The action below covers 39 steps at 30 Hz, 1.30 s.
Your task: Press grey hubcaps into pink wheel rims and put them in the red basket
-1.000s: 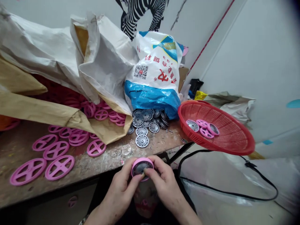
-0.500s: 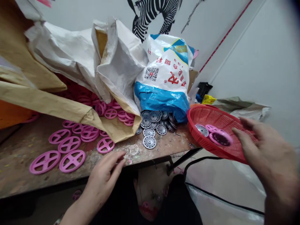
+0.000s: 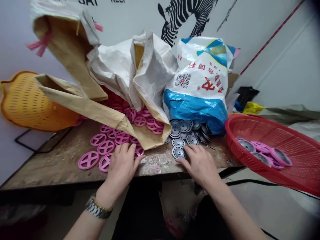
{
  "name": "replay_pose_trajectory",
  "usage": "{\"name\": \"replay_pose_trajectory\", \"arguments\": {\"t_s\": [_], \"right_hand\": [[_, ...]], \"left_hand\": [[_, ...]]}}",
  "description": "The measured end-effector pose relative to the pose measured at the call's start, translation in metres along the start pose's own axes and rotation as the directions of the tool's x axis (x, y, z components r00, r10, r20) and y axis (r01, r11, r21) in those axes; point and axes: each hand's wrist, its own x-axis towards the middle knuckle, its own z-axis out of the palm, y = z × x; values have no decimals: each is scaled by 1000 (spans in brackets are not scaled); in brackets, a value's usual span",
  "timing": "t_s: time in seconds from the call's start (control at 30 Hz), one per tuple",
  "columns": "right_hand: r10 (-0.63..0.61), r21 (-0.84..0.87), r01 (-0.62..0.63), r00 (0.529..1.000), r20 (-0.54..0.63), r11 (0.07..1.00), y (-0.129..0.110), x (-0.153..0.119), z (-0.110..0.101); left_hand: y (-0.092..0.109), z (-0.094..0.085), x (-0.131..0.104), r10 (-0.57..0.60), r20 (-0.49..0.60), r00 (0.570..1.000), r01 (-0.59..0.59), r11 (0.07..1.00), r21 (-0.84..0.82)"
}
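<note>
My left hand (image 3: 123, 163) reaches over the pink four-spoked wheels (image 3: 88, 160), its fingers stretched and thumb apart. It partly covers one pink wheel (image 3: 140, 151) beside the paper sack's mouth. The thumb and forefinger of my right hand (image 3: 200, 165) are at the right edge of a grey slotted disc (image 3: 178, 152), which lies flat at the front of a pile of similar discs (image 3: 185, 126). A clear ring (image 3: 163, 159) lies on the table between my hands. To the right, a red mesh basket (image 3: 240, 125) contains several pink wheels and grey-faced pieces.
A paper-lined white sack (image 3: 152, 140) spills pink wheels onto the worn table (image 3: 60, 166). The white and blue bag (image 3: 197, 103) stands behind the discs. A yellow perforated basket (image 3: 27, 103) leans at the left. Small pins lie near the discs.
My right hand has left the red basket and come to the grey discs. My left hand has moved forward onto a pink wheel. The view has shifted left; more pieces show in the basket.
</note>
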Motion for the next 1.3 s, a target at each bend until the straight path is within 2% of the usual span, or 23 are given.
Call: {"name": "replay_pose_trajectory", "arguments": {"t_s": [0.13,0.27,0.43,0.53,0.6,0.67,0.7,0.8,0.87,0.93,1.07,1.17,1.23,1.3], "right_hand": [[3,-96,-1,1000,19,995,-7,3,7],[-30,-107,24,998,-55,994,-8,1,15],[-43,0,44,980,-195,999,5,-1,21],[98,269,-41,974,-202,962,14,-1,18],[268,527,-157,953,-142,835,15,-2,12],[400,744,-264,917,-4,613,12,-4,6],[423,821,-302,902,81,485,9,-5,2],[361,919,-372,881,307,127,-6,-10,-5],[298,910,-415,865,403,-24,-18,-15,-9],[249,885,-454,850,464,-101,-30,-20,-10],[180,852,-490,836,519,-182,-47,-31,-7],[121,818,-503,827,549,-278,-53,-39,-3],[75,791,-503,826,559,-348,-54,-42,-2],[54,781,-483,837,544,-396,-53,-45,-2]], "left_hand": [[3,3,6,-45,105,993,40,998,52],[3,7,6,-45,127,991,41,999,32],[-7,15,-1,-35,23,999,37,993,-110],[-12,17,-13,16,-93,996,-41,960,-276],[-11,16,-22,43,-163,986,-102,922,-375],[-6,13,-31,70,-194,979,-152,881,-449],[-2,11,-34,87,-196,977,-172,862,-476],[10,4,-41,149,-197,969,-234,813,-534],[18,0,-41,194,-207,959,-279,780,-560],[25,-3,-41,246,-215,945,-326,753,-572],[35,-5,-42,350,-220,910,-411,710,-571],[40,-5,-43,375,-214,902,-420,649,-635],[43,-4,-43,325,-147,934,-321,584,-745],[47,-4,-43,225,16,974,-86,435,-897]]}}
